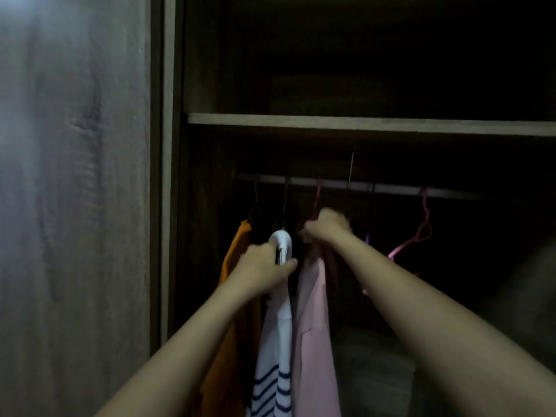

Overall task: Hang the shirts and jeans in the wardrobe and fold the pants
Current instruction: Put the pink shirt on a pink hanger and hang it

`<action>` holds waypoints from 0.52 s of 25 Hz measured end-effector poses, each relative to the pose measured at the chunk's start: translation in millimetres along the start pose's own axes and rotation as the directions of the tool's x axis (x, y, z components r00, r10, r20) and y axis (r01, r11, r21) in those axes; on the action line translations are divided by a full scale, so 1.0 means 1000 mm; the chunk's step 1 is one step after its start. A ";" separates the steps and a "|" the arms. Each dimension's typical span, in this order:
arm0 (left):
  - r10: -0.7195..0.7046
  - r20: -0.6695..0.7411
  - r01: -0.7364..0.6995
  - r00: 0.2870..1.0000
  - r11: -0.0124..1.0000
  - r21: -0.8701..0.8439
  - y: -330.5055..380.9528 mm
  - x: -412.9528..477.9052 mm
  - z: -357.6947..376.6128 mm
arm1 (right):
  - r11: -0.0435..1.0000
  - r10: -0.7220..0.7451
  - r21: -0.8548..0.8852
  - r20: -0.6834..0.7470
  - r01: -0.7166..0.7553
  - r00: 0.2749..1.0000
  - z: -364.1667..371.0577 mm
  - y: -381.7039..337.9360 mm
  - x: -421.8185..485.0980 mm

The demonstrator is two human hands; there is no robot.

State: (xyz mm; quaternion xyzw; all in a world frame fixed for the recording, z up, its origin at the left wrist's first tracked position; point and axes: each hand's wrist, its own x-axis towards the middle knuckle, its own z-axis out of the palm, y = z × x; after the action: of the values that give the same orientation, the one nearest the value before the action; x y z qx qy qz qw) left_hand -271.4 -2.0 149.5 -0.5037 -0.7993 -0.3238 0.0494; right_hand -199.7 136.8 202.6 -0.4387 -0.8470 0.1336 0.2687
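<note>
Dark wardrobe (168, 206): below its shelf (361, 123) and rod (391, 188) hang an orange shirt (236, 245), pink shirt (313, 326) and striped shirt (276, 341), side by side. The left hand (264, 266) grips the striped shirt's collar; the right hand (325, 227) clutches the pink shirt's top.

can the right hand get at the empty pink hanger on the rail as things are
Probably, once freed. The empty pink hanger hangs on the rail right of the right hand, with mostly dark open space between. That hand grips the pink shirt at its top.
</note>
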 end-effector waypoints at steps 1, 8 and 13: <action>0.003 -0.055 -0.003 0.998 1.000 0.001 -0.001 -0.005 -0.012 | 0.997 -0.065 -0.048 -0.155 0.058 0.986 -0.007 -0.006 -0.011; 0.072 -0.518 -0.132 0.853 0.988 -0.080 -0.068 -0.104 -0.071 | 0.706 -0.549 0.191 -0.461 0.682 0.697 0.043 -0.054 -0.129; -0.202 -0.668 0.217 0.716 0.974 -0.063 -0.183 -0.212 -0.071 | 0.571 -0.705 0.426 -0.183 0.702 0.685 0.160 -0.111 -0.204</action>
State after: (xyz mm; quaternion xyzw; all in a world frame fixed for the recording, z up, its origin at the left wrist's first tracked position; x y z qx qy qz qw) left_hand -339.3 -258.1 34.1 -0.2593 -0.7828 -0.4788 0.3014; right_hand -269.9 -92.0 53.5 0.0120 -0.8939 0.2158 0.3928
